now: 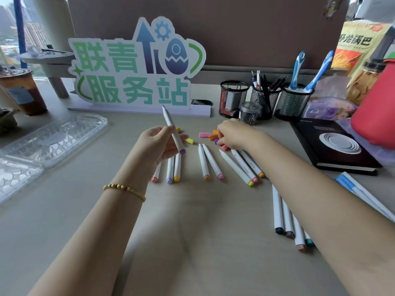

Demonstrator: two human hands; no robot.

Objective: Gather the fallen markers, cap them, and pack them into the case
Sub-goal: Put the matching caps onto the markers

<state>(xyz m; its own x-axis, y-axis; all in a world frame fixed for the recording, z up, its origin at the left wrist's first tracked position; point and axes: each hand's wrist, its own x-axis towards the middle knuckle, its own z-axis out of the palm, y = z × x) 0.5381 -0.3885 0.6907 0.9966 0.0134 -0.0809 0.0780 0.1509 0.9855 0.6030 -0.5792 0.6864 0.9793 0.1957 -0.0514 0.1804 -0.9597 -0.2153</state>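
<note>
Above the tabletop [192, 221], left hand [159, 144] grips a marker [173, 130].
Its long axis tilts, tip far-left, purple end near; right hand [233, 133] pinches among loose caps [213, 136].

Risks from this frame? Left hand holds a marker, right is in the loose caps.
1. The left hand holds a purple-ended marker uncapped; the right hand could pick a wrong-coloured cap from the loose caps.
2. The right forearm lies over markers on the table and may roll them.
3. The clear case sits far left, a long reach.
</note>
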